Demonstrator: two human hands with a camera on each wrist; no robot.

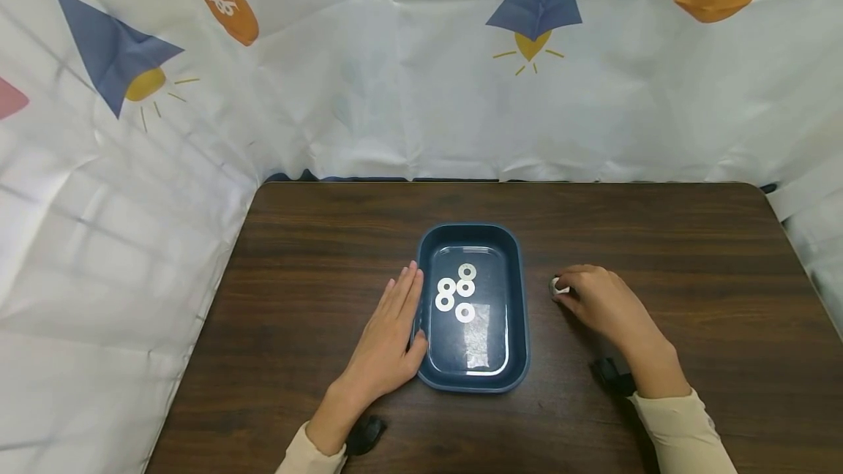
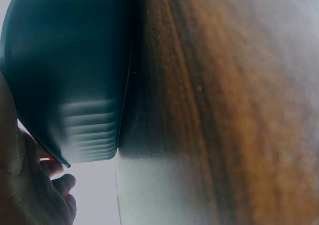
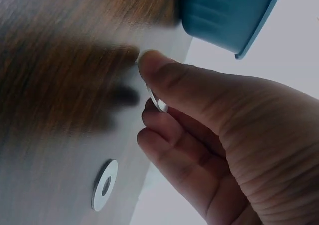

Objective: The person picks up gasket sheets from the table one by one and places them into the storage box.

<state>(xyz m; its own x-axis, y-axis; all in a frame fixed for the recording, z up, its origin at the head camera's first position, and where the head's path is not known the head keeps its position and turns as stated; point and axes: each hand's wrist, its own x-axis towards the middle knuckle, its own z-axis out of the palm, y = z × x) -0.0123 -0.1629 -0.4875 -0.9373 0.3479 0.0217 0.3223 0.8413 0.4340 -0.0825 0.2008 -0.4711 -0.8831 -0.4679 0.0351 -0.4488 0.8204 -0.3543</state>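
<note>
My right hand (image 1: 596, 302) pinches a flat washer (image 3: 162, 105) between thumb and fingers, to the right of the tray. In the right wrist view another washer (image 3: 100, 198) lies flat on the table below that hand, apart from it. A dark blue rectangular tray (image 1: 519, 313) stands in the middle, with several washers (image 1: 459, 312) lying grouped on its floor, left of centre. My left hand (image 1: 388, 342) rests against the tray's left side, fingers straight along the rim and thumb at the edge. The left wrist view shows the tray's outer wall (image 2: 65, 75) beside the palm.
Beneath everything is a dark brown wood-grain table (image 1: 316, 240) with rounded far corners. A white cloth (image 1: 395, 93) printed with lamps hangs behind and at the sides. Each wrist wears a small black device, such as the camera (image 1: 365, 435) on the left one.
</note>
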